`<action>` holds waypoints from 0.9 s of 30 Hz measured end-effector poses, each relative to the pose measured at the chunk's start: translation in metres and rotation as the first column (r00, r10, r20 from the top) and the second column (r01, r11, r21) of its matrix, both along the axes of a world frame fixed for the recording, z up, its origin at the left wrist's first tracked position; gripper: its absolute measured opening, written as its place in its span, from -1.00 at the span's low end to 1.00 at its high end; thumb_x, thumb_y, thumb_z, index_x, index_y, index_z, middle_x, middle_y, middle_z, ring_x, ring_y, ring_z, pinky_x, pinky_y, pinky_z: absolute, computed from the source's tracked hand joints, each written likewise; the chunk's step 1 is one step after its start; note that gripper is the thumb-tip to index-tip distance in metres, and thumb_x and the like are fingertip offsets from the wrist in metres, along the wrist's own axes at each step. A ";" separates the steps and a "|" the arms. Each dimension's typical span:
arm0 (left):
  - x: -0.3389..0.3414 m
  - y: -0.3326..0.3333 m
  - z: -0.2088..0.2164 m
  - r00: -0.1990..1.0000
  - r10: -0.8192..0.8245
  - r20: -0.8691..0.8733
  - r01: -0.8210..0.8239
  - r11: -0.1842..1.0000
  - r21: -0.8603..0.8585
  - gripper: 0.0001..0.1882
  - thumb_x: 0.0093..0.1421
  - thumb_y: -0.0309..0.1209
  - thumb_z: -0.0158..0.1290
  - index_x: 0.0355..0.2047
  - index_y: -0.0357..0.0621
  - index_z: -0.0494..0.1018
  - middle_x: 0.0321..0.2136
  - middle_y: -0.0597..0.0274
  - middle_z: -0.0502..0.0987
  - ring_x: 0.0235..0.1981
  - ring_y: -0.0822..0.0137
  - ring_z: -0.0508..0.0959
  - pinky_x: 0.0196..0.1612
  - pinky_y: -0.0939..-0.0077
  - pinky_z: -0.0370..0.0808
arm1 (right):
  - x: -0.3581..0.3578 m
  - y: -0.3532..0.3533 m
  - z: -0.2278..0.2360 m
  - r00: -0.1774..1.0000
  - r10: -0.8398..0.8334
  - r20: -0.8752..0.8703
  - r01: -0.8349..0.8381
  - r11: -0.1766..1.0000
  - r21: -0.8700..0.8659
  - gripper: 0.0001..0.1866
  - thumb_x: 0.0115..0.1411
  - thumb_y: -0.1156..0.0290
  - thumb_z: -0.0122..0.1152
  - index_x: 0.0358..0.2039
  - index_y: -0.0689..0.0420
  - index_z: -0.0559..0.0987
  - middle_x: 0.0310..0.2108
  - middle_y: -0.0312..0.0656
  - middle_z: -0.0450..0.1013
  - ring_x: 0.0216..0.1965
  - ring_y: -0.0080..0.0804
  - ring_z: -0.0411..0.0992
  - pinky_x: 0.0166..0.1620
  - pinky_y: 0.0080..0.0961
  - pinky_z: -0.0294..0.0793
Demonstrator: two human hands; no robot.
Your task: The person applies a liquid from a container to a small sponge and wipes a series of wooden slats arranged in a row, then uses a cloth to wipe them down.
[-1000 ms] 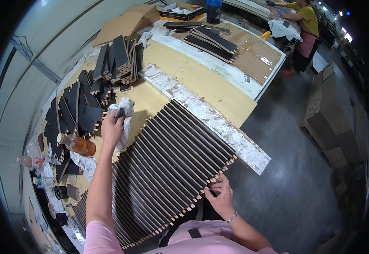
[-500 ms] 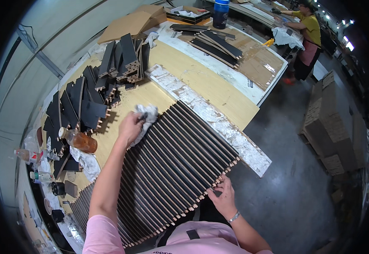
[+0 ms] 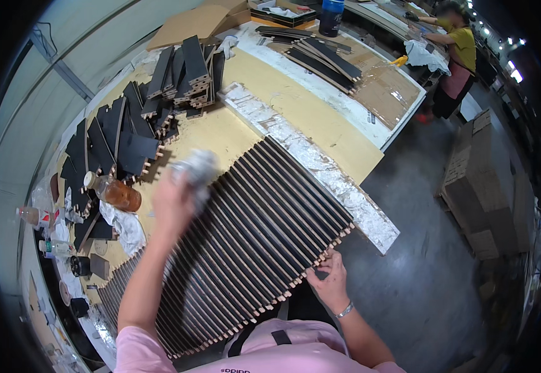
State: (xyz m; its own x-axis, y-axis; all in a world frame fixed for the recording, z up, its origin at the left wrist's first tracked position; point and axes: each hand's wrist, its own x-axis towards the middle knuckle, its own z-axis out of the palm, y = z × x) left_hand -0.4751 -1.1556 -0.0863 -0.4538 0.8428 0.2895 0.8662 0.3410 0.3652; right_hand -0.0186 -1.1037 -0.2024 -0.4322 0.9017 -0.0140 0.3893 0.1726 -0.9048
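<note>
Dark slats [image 3: 245, 230] with pale edges and peg-like wooden ends lie side by side in a wide, packed row in front of me. My left hand [image 3: 174, 202], smeared by motion, grips a crumpled white cloth [image 3: 201, 166] over the far left ends of the row. My right hand [image 3: 331, 287] has its fingers bent around the pegged slat ends at the near right edge. A long whitish, paint-crusted board [image 3: 308, 161] runs along the far right side of the slats.
Loose black boards [image 3: 137, 127] are heaped at the back left, beside a jar of amber liquid [image 3: 120, 194]. More black strips [image 3: 323, 62] lie on cardboard at the far end. A co-worker [image 3: 457, 56] stands at the far right, behind a brown stack [image 3: 488, 186].
My left hand has moved left and slightly nearer me with the cloth, which is now blurred. My right hand stays at the slat ends. The view has shifted slightly.
</note>
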 end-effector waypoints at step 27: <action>0.023 -0.108 0.043 0.959 -0.074 -0.273 0.116 0.983 0.141 -0.22 0.31 -0.35 0.42 0.54 0.51 0.65 -0.22 0.17 0.69 -0.24 0.04 0.77 -0.24 0.11 0.75 | 0.003 -0.167 0.037 0.883 0.357 0.303 -0.321 0.933 -0.165 -0.27 0.21 -0.01 0.82 0.13 0.19 0.60 -0.08 -0.07 0.74 -0.08 -0.05 0.78 -0.05 -0.04 0.78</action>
